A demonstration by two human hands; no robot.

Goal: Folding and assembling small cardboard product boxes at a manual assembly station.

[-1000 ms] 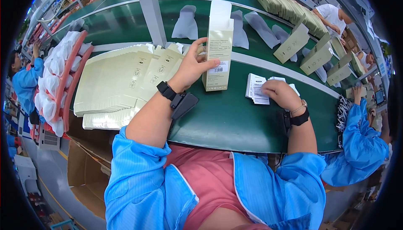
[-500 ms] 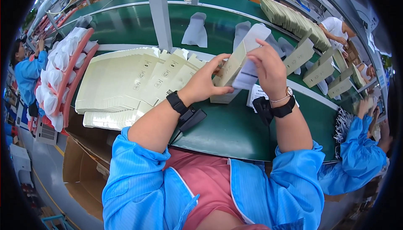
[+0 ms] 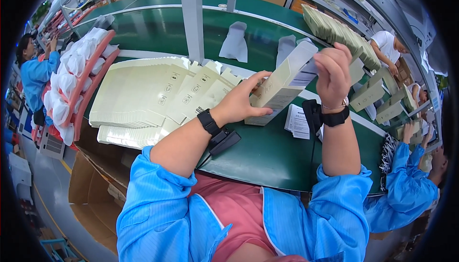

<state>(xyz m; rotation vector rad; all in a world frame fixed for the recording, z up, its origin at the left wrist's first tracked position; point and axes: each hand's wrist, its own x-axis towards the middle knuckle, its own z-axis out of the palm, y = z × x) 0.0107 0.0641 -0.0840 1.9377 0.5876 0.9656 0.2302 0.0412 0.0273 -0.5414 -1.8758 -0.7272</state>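
A cream folding carton is near the centre of the frame, tilted so its open end and raised flap point to the upper right. The left hand holds it, thumb on the near side and fingers on the far side. At its mouth shows a pale sheet, and the right hand is bent right beside it, fingers curled narrow; I can't tell from here whether they grip the sheet.

Just below the right hand, a stack of printed leaflets lies on the green surface. Left of the carton spreads a big fanned pile of flattened cartons. Beyond, translucent pouches lie on a green strip, and toward the right of the frame stand more opened cartons.

At the left of the frame, red trays carry white-wrapped items, with a co-worker in blue behind them. A blue-sleeved co-worker is at the right edge, a person in white at the upper right.
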